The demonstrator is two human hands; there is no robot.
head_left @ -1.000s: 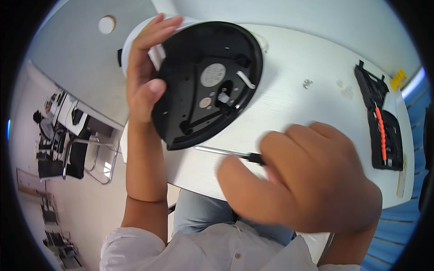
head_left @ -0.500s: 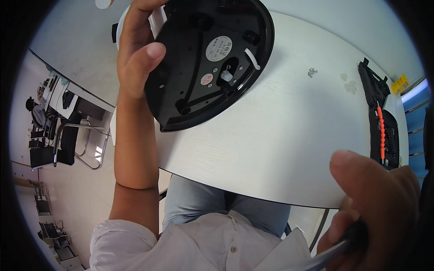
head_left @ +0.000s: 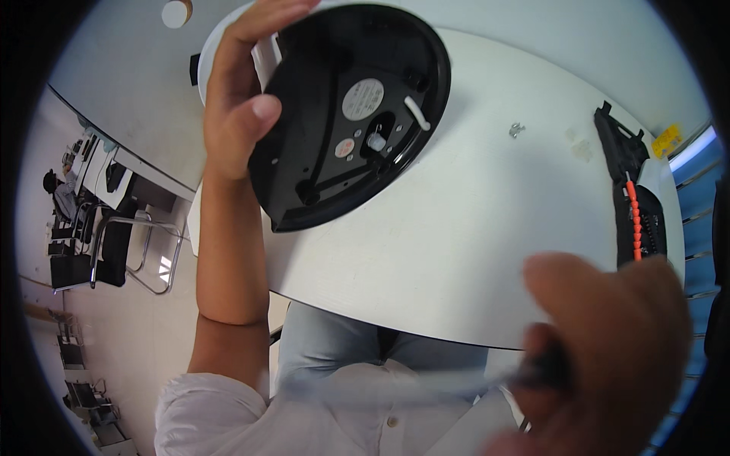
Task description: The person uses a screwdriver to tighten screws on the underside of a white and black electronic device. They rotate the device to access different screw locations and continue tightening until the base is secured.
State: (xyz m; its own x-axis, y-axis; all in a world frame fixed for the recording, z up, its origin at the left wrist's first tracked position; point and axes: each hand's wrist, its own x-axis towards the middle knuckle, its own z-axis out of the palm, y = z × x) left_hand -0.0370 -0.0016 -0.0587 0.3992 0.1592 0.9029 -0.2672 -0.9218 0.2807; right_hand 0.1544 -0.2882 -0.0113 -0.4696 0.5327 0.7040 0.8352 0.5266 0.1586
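Labels dot the glossy black base the curled left hand grips; right hand clenches a blurred screwdriver.

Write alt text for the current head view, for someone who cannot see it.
The left hand holds a rounded black panel at a white table; the right hand, blurred, grips a dark-handled tool. Small metal pieces and a black case lie to the right.

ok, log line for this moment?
left hand: holds black base | right hand: holds dark-handled tool, blurred, apart from base | white table: small silvery pieces, black case with orange rod
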